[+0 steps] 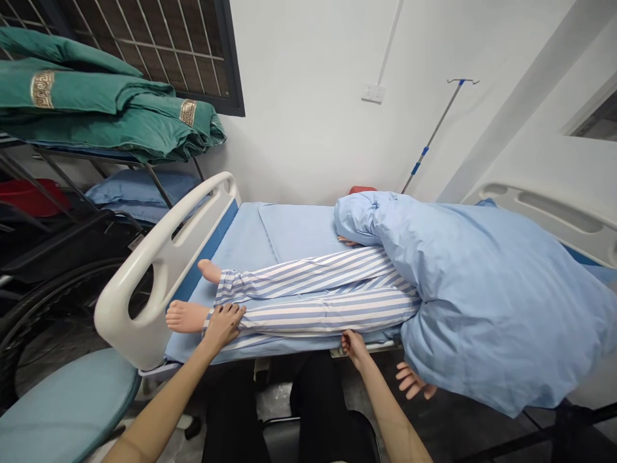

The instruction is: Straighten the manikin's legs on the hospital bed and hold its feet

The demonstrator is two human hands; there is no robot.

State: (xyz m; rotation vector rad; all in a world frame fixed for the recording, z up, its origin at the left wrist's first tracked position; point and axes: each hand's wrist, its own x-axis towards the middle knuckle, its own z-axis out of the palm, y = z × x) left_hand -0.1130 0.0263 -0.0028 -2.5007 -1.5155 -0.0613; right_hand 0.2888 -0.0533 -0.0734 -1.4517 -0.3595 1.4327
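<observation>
A figure that looks like a care mannequin lies on the bed in blue-and-white striped trousers (318, 312). Its bare feet (186, 316) point left, and a light blue quilt (501, 289) covers its upper part. My left hand (224, 326) rests on the nearer trouser leg just above the ankle, fingers lying over the cloth. By the near edge of the mattress, my right hand (355, 348) has its fingers curled in against the side of the same leg; whether cloth is pinched there is hidden. One mannequin hand (414, 381) hangs out below the quilt.
A white footboard (159, 270) rises at the bed's left end, with a wheelchair wheel (43, 341) beyond it. A round teal stool seat (72, 411) stands lower left. Green folded bedding (106, 96) is piled upper left. An IV pole (436, 132) stands behind the bed.
</observation>
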